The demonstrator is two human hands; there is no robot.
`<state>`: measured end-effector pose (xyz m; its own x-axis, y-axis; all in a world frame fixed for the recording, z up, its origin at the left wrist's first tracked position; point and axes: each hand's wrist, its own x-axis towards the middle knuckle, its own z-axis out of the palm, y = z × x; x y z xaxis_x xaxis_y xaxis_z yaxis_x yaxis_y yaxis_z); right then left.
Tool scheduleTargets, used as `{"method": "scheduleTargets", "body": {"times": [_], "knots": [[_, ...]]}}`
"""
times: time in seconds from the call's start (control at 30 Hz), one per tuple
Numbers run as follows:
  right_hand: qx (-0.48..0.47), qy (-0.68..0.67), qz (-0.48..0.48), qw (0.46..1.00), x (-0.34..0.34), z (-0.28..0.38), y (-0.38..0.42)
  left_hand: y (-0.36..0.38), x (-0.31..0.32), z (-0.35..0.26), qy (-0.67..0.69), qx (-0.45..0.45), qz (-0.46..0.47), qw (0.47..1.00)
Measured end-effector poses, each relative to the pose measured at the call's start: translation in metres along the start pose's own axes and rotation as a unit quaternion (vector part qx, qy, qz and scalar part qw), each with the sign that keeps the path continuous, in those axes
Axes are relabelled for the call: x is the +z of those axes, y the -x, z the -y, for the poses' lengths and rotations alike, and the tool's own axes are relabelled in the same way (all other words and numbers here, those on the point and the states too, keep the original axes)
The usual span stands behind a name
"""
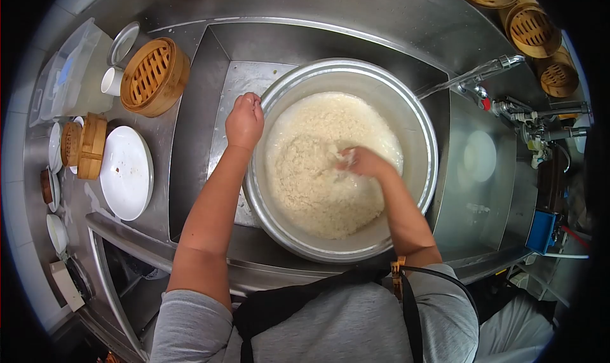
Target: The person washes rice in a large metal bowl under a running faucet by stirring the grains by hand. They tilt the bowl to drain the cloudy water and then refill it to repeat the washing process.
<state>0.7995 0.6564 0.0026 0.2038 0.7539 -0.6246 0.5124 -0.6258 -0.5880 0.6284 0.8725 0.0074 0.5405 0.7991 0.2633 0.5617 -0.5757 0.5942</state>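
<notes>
Big metal basin (422, 141) sits in the steel sink (197, 141), centre of frame, filling most of the well. It's round, so no long axis; mouth faces straight up, looks level. Inside: rice (318, 179) in cloudy water, piled thicker toward lower left.

Left hand (244, 120) is at the basin's upper-left rim, fingers curled shut over the edge, gripping it. Right hand (361, 161) is down in the rice, right of centre, fingers partly buried; can't tell if they're spread or closed.

Faucet (483, 71) comes in from upper right, spout pointing left-down at the basin's right rim, water stream hitting just inside.

Around:
- upper left counter: bamboo steamer (154, 77), just beside the sink edge; white cup (112, 81) and clear plastic container (70, 77) left of it
- left: white plate (127, 172), smaller steamer on edge (86, 146) touching it, small dishes further left
- upper right: three more steamer baskets (530, 29) behind the faucet

Both forearms cross the sink's near edge; nothing blocks the basin.
</notes>
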Motion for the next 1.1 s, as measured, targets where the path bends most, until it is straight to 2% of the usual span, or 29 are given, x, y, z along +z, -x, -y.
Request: {"method": "scheduleTargets", "body": {"times": [0.03, 0.07, 0.13, 0.17, 0.2, 0.23, 0.33, 0.4, 0.47, 0.53, 0.57, 0.6, 0.67, 0.7, 0.73, 0.83, 0.9, 1.03, 1.1], "knots": [[-0.051, -0.012, 0.007, 0.999, -0.014, -0.027, -0.013, 0.000, 0.001, 0.001, 0.004, 0.000, -0.001, 1.000], [-0.073, -0.027, -0.076, 0.994, -0.023, -0.049, -0.028, 0.001, 0.001, 0.002, 0.007, 0.000, -0.001, 1.000], [0.056, 0.024, -0.218, 0.974, -0.044, -0.076, -0.057, -0.001, -0.001, 0.000, -0.002, -0.004, 0.005, 1.000], [0.044, -0.164, -0.242, 0.955, -0.039, -0.096, -0.077, 0.000, -0.001, -0.001, -0.006, -0.005, 0.009, 1.000], [0.032, -0.345, -0.261, 0.901, -0.024, -0.128, -0.107, 0.000, 0.000, -0.001, -0.009, -0.008, 0.011, 1.000], [0.016, -0.514, -0.270, 0.814, -0.016, -0.145, -0.123, 0.000, 0.000, -0.001, -0.012, -0.009, 0.011, 1.000], [0.137, -0.578, -0.137, 0.793, 0.005, -0.087, -0.113, -0.002, 0.000, 0.001, -0.004, -0.004, 0.010, 1.000], [0.103, -0.520, -0.049, 0.847, 0.030, -0.061, -0.106, -0.002, 0.001, 0.000, -0.001, -0.003, 0.009, 1.000], [0.057, -0.357, 0.116, 0.925, 0.025, -0.016, -0.075, -0.002, 0.001, 0.000, -0.011, 0.001, 0.010, 1.000], [-0.038, -0.143, 0.145, 0.978, 0.028, 0.015, -0.045, -0.003, 0.000, 0.000, -0.003, -0.004, 0.009, 1.000], [-0.113, -0.037, 0.164, 0.979, 0.042, 0.011, -0.043, -0.002, 0.001, 0.000, 0.003, -0.008, 0.010, 1.000], [-0.190, -0.004, 0.171, 0.967, 0.050, 0.022, -0.025, -0.003, 0.001, 0.000, -0.001, -0.008, 0.009, 1.000], [-0.249, 0.212, 0.184, 0.927, 0.080, 0.050, 0.000, -0.002, -0.001, -0.003, -0.007, -0.011, 0.012, 1.000], [-0.302, 0.347, 0.143, 0.876, 0.100, 0.060, 0.013, -0.001, -0.001, -0.003, -0.006, -0.013, 0.012, 1.000], [-0.382, 0.248, -0.010, 0.890, 0.138, 0.043, 0.011, -0.001, -0.001, -0.003, -0.006, -0.014, 0.011, 1.000], [-0.325, 0.494, 0.006, 0.806, 0.126, 0.089, 0.008, -0.001, -0.002, -0.001, -0.003, -0.005, 0.001, 1.000], [-0.281, 0.569, -0.046, 0.771, 0.134, 0.091, -0.033, 0.001, 0.000, 0.000, 0.004, 0.002, -0.002, 1.000], [-0.109, 0.546, 0.006, 0.831, 0.091, 0.100, -0.113, -0.001, 0.002, 0.003, 0.012, 0.010, -0.005, 1.000], [-0.031, 0.486, -0.066, 0.871, 0.068, 0.082, -0.145, 0.000, 0.001, 0.003, 0.012, 0.007, 0.000, 1.000]]}}
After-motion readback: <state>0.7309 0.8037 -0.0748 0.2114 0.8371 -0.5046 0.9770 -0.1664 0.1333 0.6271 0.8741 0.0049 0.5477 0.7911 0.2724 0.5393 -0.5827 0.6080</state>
